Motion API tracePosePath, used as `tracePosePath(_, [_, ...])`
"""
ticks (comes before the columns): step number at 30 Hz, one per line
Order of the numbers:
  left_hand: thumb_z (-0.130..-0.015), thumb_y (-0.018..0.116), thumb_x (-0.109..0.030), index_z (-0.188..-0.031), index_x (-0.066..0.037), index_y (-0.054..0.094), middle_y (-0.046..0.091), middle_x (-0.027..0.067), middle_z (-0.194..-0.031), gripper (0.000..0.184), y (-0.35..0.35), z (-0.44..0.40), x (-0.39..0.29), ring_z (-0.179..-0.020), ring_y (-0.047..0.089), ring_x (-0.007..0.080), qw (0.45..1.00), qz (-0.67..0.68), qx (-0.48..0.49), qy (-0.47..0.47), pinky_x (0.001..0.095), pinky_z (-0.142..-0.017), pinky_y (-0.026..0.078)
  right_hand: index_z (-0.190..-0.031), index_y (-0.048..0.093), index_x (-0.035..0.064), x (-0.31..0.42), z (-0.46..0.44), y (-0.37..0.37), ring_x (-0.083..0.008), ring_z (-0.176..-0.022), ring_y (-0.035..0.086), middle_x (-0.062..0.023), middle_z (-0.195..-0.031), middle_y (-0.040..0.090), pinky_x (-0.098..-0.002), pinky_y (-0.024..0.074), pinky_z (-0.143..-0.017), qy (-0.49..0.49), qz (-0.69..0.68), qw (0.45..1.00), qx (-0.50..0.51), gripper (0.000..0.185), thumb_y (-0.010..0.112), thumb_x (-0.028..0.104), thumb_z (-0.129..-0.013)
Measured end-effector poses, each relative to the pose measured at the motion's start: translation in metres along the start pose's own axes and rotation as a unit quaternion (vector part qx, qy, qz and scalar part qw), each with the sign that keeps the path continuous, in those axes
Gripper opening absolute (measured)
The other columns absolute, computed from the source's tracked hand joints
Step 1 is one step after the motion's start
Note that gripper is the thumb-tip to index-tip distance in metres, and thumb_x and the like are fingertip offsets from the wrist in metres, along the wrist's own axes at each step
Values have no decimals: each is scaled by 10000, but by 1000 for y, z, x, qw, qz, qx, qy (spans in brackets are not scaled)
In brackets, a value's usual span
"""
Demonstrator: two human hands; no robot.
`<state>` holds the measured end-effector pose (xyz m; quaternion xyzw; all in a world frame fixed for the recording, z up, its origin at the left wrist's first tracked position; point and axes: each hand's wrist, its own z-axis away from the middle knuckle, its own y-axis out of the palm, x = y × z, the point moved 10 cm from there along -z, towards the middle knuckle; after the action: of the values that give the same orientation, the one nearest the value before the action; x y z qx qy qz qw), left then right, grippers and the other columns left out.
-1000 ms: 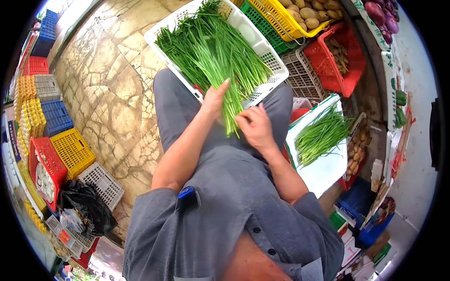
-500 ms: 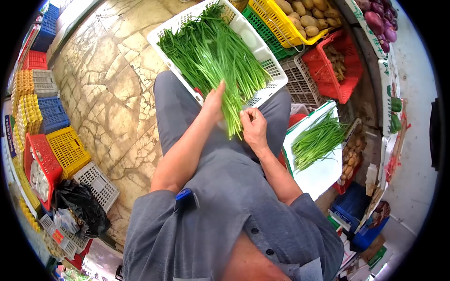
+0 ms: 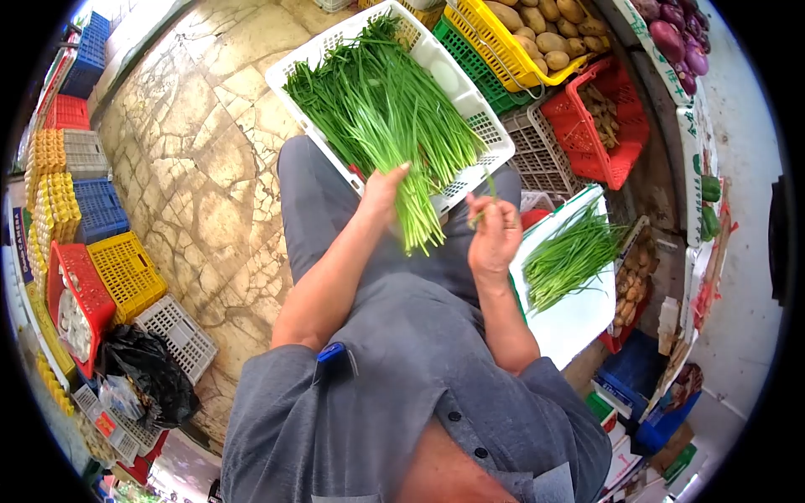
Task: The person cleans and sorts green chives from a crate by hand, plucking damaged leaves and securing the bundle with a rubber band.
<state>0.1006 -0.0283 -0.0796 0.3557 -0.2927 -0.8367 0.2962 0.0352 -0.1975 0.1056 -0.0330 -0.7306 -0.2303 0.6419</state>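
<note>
- The left hand (image 3: 381, 197) is closed around a bunch of green stalks (image 3: 419, 220), thumb across the top, a little above the pale cut ends.
- That bunch lies over the near side of a white crate (image 3: 442, 65), its ends sticking out toward the person's lap and its leafy part spread over the greens (image 3: 457, 126) inside.
- The right hand (image 3: 495, 241), right of the bunch and apart from it, has its fingers curled and seems to pinch a thin green strand (image 3: 490, 184) (too slight to tell whether it is a leaf or a stalk).
- The step in hand looks like picking over the bunch, with stray bits taken off near the pale ends.
- The next move, as I judge it, calls for the right fingers to let go of the strand clear of the bunch, while a snug but gentle left grip stops the stalks fanning out.
- To the right, a smaller pile of greens (image 3: 570, 258) lies on a white board (image 3: 579, 317), near the right forearm and within easy reach.
</note>
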Motion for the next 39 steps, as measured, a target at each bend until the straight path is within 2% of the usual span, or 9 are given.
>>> tracePosePath(5, [-971,601,-129,-1256,-57,576,678,121,-1107,295,3,7,-3,-946,690,273,1000,-6,-18,-12,461,-799,612,-928,573,6,69,-29,-66,-127,-709,558,-77,-850,647,-404,497,-995,-95,120,985,-74,128,545,109,-999])
tracePosePath(9, [-950,627,-138,-1238,-64,588,685,106,-1091,300,13,13,-7,-949,690,255,1000,4,-1,-14,455,-810,608,-1035,629,-13,36,-44,-160,-122,-732,592,-63,-872,662,-280,501,-761,55,395,908,-129,163,611,139,-980])
tracePosePath(12, [-948,631,-135,-1222,-57,596,689,99,-1082,287,23,21,-13,-950,691,244,999,17,29,-9,442,-810,608,-1134,643,-25,25,-36,-155,-143,-798,621,-74,-923,684,-282,508,-771,22,472,870,-140,229,624,137,-973])
tracePosePath(15, [-948,628,-130,-1221,-36,594,689,101,-1092,290,28,22,-13,-955,691,236,999,2,51,1,428,-820,604,-1168,660,-12,-18,-18,-80,-127,-902,631,-84,-1024,699,-278,509,-821,50,360,932,-1,257,651,144,-964])
tracePosePath(17, [-949,629,-129,-1223,-27,596,690,100,-1096,294,24,15,-8,-955,691,233,998,-22,64,1,415,-833,599,-1188,648,-14,-58,4,-28,-101,-958,601,-29,-1074,668,-244,493,-862,190,322,922,104,241,636,101,-976])
tracePosePath(20, [-943,623,-112,-1225,-11,598,691,105,-1107,300,17,15,-6,-954,693,235,997,-28,74,4,407,-854,591,-1299,542,-49,-105,24,9,-112,-992,588,-55,-1096,662,-276,476,-895,225,334,894,196,367,608,144,-995])
tracePosePath(25, [-911,625,-99,-1197,14,626,703,135,-1092,308,30,31,-14,-959,695,263,994,8,99,-34,429,-862,582,-1142,596,14,-122,29,4,-96,-812,601,-24,-964,654,-261,500,-734,318,101,938,98,183,563,132,-1006])
tracePosePath(28, [-907,636,-120,-1180,14,637,708,138,-1073,304,33,34,-9,-962,696,272,992,37,82,-90,437,-868,579,-1054,598,48,-107,20,1,-79,-739,580,-11,-916,642,-255,492,-668,281,114,950,75,102,546,123,-1010])
tracePosePath(39, [-925,659,-132,-1200,-1,620,702,128,-1108,307,33,28,-8,-993,691,266,993,37,108,-20,427,-916,563,-979,603,40,-113,19,-11,-74,-723,516,3,-845,589,-243,426,-662,151,253,949,115,101,558,128,-1006])
